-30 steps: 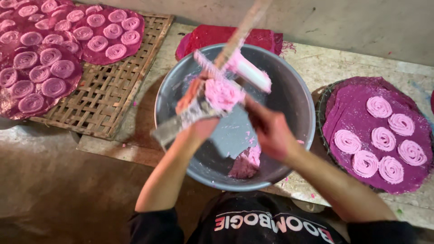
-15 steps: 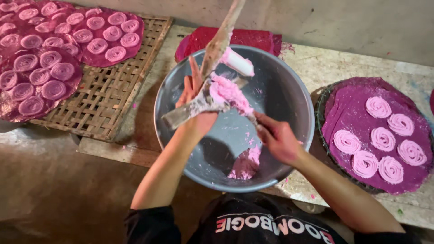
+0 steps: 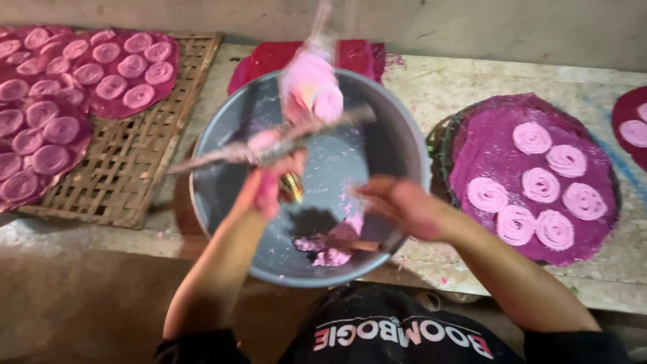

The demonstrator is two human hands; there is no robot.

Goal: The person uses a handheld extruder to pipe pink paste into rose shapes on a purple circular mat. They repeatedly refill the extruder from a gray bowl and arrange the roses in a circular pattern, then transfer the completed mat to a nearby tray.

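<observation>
My left hand (image 3: pixel 269 183) grips the long handles of a dough press (image 3: pixel 269 148) held over a big grey metal bowl (image 3: pixel 209 202). The press is smeared with pink dough, and a thick pink lump (image 3: pixel 311 86) sticks up from it, blurred by motion. My right hand (image 3: pixel 397 205) hovers over the bowl's right side, fingers loosely apart, with nothing in it. It is apart from the press. A smaller heap of pink dough (image 3: pixel 330 248) lies on the bowl's bottom beside a short stick (image 3: pixel 364 246).
A round tray under a purple cloth (image 3: pixel 485 135) on the right carries several pink dough spirals (image 3: pixel 532 138). On the left a woven bamboo mat (image 3: pixel 135 168) bears purple cloths with several more spirals (image 3: pixel 108 71). A red cloth (image 3: pixel 357 55) lies behind the bowl.
My left hand has swung the press round, so its handles now lie nearly level across the bowl. My right hand has come off the dough and drawn back toward the bowl's right side.
</observation>
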